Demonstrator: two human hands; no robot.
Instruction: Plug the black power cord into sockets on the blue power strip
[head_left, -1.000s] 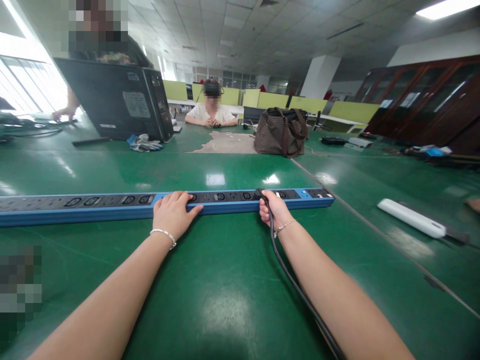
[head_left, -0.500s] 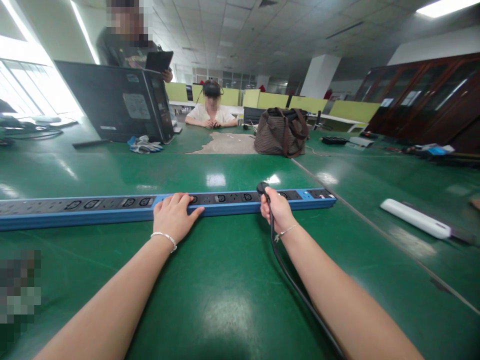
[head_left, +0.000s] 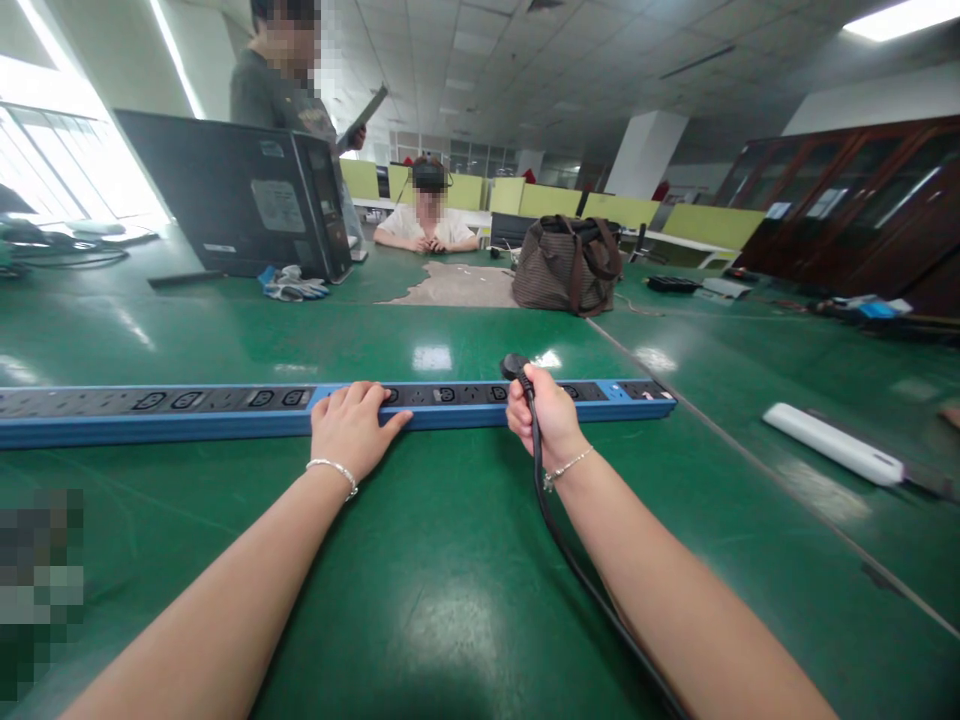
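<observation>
A long blue power strip (head_left: 450, 418) with black sockets lies across the green table. My left hand (head_left: 352, 430) rests on its middle part, fingers over the top and thumb pointing right. My right hand (head_left: 546, 418) is closed around a black plug (head_left: 514, 367) by its cable end, over the right part of the strip. From this hand the black cable (head_left: 559, 540) runs down toward the lower right. Whether the plug touches the strip cannot be made out; its pins are hidden.
Behind the strip are a black computer case (head_left: 247, 200), gloves (head_left: 292, 284) and a brown bag (head_left: 551, 265). A white bar-shaped object (head_left: 832, 445) lies at the right. One person stands behind the case; another (head_left: 426, 230) sits across the table.
My right hand has moved the plug slightly left and tilted it. My left hand stays on the strip. The standing person has shifted right and turned.
</observation>
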